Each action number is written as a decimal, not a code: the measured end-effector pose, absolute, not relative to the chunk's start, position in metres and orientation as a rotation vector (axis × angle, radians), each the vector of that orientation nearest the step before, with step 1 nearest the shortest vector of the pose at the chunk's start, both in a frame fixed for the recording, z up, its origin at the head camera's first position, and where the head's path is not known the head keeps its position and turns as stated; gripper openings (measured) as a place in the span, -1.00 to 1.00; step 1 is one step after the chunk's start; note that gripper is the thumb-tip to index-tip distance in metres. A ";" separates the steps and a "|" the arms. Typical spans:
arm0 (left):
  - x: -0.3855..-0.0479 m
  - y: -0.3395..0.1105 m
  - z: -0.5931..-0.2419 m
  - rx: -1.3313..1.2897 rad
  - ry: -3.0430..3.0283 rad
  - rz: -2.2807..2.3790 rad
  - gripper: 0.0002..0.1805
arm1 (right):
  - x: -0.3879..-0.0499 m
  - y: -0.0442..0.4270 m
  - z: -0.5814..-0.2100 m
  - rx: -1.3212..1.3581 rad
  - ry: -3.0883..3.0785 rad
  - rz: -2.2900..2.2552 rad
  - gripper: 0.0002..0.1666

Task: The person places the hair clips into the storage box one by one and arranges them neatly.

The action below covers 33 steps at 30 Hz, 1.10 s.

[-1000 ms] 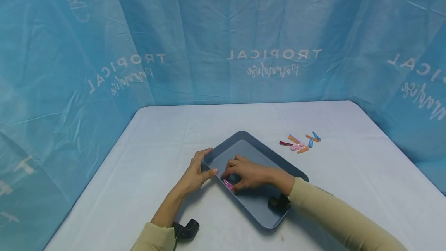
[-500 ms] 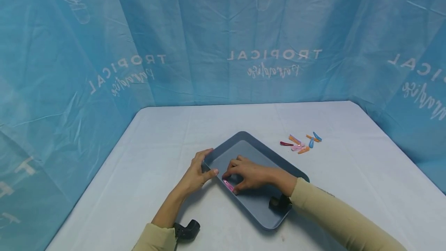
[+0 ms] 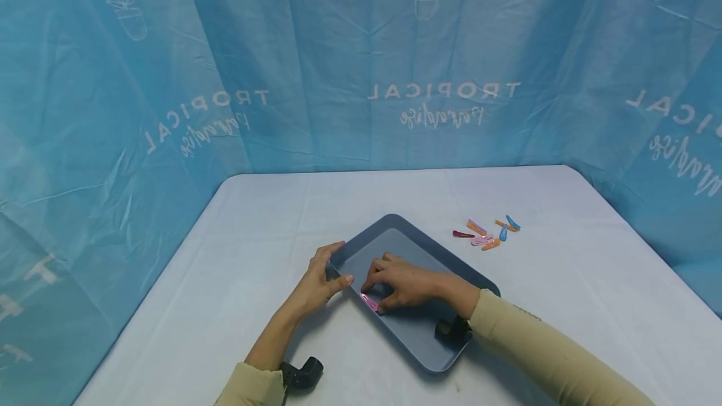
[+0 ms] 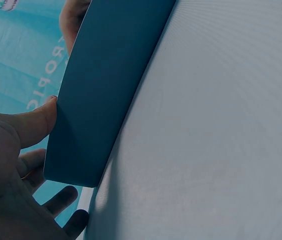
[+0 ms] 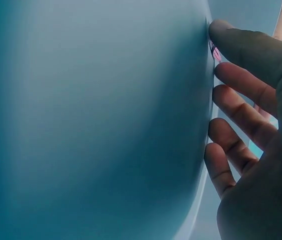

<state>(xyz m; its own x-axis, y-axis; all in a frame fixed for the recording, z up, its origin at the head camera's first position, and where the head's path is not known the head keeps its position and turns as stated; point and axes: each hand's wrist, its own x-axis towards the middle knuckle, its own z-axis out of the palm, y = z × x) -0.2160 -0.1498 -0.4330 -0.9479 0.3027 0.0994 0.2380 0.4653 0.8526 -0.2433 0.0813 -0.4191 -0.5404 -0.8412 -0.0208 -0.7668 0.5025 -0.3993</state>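
A grey-blue rectangular tray lies turned at an angle on the white table. My left hand holds its left corner, thumb at the rim and fingers round the outside; the left wrist view shows that thumb against the tray wall. Inside the tray, along its near left wall, lies a pink snap hair clip. My right hand reaches in from the right and pinches the clip between thumb and index finger. In the right wrist view, a bit of pink clip shows between them.
On the table beyond the tray's right side lie several loose snap hair clips: a dark red clip, pink clips, an orange clip and a blue clip. A blue printed curtain encloses the table's back and sides.
Both hands stay at almost the same spots. The pink hair clip shows slightly more between the right thumb and index finger than a second ago.
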 end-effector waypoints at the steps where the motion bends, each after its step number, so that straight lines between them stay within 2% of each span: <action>1: -0.216 -0.150 -0.433 0.490 2.636 1.514 -0.21 | -0.243 0.081 -0.419 -1.377 2.534 -0.511 -0.53; 18: -0.217 -0.150 -0.433 0.482 2.625 1.520 -0.20 | -0.246 0.085 -0.415 -1.354 2.538 -0.563 -0.47; 33: -0.218 -0.150 -0.435 0.477 2.620 1.525 -0.21 | -0.253 0.117 -0.377 -1.269 2.684 -0.742 -0.45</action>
